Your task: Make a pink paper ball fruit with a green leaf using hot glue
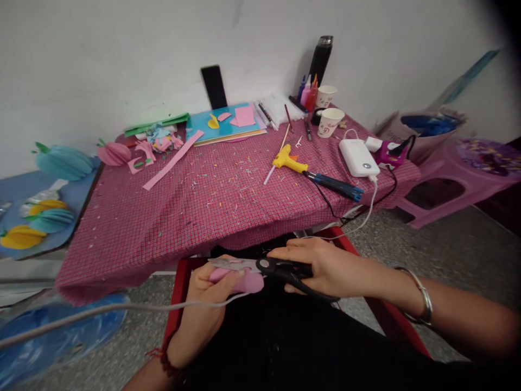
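Note:
Low over the lap, my left hand (211,293) pinches a piece of pink paper (253,282) with a rounded end. My right hand (317,266) is wrapped round the black handles of a pair of scissors (266,265). Their silver blades point left and lie along the top edge of the pink paper, the tips reaching my left fingers. Whether the blades are fully closed is hard to see. A pale cable (122,308) crosses in front of my left wrist.
A red checked tablecloth (134,217) bears paper scraps, a yellow glue gun (290,160), a white power bank (359,157) with cables, and paper cups (329,123). Layered paper fruits (65,162) lie at left. A pink stool (459,174) stands at right.

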`<control>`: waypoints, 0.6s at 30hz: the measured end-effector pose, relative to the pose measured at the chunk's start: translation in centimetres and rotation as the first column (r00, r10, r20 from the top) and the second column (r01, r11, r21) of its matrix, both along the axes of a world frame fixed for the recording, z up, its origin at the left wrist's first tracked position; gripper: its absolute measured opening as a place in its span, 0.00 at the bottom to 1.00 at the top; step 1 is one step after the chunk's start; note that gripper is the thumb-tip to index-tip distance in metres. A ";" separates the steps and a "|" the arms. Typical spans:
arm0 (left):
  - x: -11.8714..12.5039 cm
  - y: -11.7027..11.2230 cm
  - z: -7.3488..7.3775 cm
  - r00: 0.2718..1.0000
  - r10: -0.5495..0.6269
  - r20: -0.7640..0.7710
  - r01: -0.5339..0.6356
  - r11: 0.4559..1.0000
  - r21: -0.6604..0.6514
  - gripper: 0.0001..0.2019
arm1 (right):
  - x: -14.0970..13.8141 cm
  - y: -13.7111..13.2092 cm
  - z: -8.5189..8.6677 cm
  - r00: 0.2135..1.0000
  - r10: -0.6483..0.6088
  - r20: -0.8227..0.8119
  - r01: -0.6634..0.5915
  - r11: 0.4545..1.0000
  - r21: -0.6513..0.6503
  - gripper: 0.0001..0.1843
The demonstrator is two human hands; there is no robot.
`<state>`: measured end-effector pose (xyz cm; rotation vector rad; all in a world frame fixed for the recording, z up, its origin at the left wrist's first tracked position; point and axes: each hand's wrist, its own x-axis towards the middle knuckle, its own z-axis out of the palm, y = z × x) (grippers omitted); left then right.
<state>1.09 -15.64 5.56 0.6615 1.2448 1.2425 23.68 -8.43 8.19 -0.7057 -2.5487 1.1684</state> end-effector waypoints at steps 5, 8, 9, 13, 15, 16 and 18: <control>-0.2 0.3 0.4 0.996 0.031 -0.090 -0.028 0.999 0.024 0.06 | -0.1 1.9 -0.6 0.997 -0.050 -0.050 0.049 0.999 -0.018 0.23; -0.4 0.5 0.7 0.991 0.072 -0.109 -0.064 0.995 0.070 0.06 | -1.1 5.4 -0.9 0.981 -0.190 -0.034 0.192 0.978 0.078 0.21; -0.4 0.6 0.8 0.991 0.100 -0.088 -0.095 0.994 0.060 0.07 | -1.7 6.8 -1.0 0.974 -0.225 0.001 0.222 0.963 0.150 0.20; -0.8 0.8 0.9 0.990 0.138 0.038 -0.137 0.990 -0.011 0.11 | -4.8 12.5 -1.9 0.942 -0.335 0.036 0.298 0.879 0.373 0.22; -1.2 0.9 1.0 0.988 0.124 0.087 -0.123 0.992 -0.009 0.11 | -6.5 14.5 -2.4 0.942 -0.335 0.020 0.301 0.869 0.392 0.23; -1.3 0.9 1.0 0.987 0.126 0.104 -0.127 0.992 -0.003 0.11 | -7.2 15.0 -2.5 0.945 -0.328 0.006 0.299 0.870 0.393 0.24; -1.7 0.9 1.0 0.981 0.149 0.122 -0.150 0.989 0.005 0.12 | -8.3 15.2 -2.5 0.957 -0.289 -0.025 0.276 0.881 0.384 0.25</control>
